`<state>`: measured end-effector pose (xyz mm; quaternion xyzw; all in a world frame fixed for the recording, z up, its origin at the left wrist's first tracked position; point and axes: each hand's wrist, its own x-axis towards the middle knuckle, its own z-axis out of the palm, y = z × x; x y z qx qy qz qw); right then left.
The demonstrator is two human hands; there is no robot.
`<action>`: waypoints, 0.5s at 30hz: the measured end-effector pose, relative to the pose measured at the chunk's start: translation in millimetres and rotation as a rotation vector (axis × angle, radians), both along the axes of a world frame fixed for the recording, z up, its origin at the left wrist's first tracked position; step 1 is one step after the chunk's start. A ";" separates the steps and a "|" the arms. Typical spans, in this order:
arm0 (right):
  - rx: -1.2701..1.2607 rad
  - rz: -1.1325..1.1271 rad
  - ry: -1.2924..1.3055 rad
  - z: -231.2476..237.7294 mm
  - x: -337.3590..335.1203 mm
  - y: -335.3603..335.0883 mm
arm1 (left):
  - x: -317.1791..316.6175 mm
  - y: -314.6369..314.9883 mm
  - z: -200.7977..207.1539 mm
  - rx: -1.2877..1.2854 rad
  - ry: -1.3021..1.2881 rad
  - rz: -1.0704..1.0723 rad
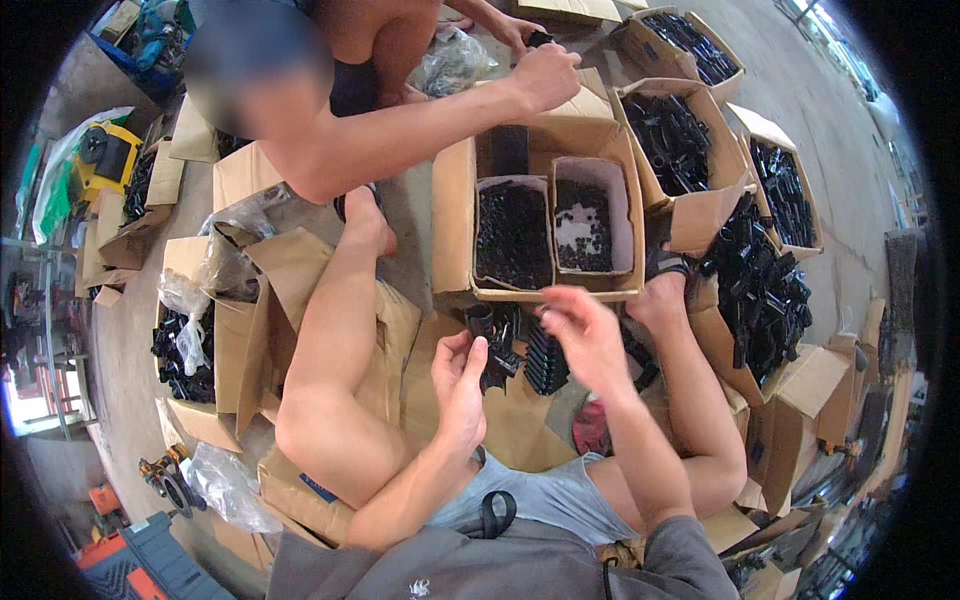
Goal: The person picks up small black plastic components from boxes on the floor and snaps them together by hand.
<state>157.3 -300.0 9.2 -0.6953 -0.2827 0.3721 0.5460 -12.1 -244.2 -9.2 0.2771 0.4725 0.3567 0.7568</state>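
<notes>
My left hand [460, 385] is closed around a black tube-like plastic part [481, 320], held upright with its open end up. My right hand [588, 335] hovers just right of it, by the near edge of the open cardboard box [455, 215]; its fingers are curled together, and what they pinch, if anything, is too small to make out. Inside that box stand two smaller trays of small black pieces, the left tray [513, 235] fuller than the right tray [592, 265]. Between my legs lie black ribbed parts [546, 362], partly behind my hands.
Boxes of black parts stand on the right, including one heaped box [755, 300] beside my right leg. Another box [185, 350] with plastic bags sits at left. Across from me a co-worker's hand [547, 78] reaches over the central box's far side, near a black piece.
</notes>
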 end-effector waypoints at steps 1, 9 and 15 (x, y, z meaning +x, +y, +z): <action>0.034 0.006 0.013 0.1 -12.6 -7.4 | 1.2 -2.6 -3.7 0.016 0.017 -0.017; -0.038 -0.159 -0.206 7.4 -59.1 -11.3 | 2.8 -12.5 -6.5 0.187 0.151 -0.080; -0.065 -0.224 -0.073 5.9 -71.7 -8.1 | 2.7 -13.8 -5.8 0.238 0.144 -0.063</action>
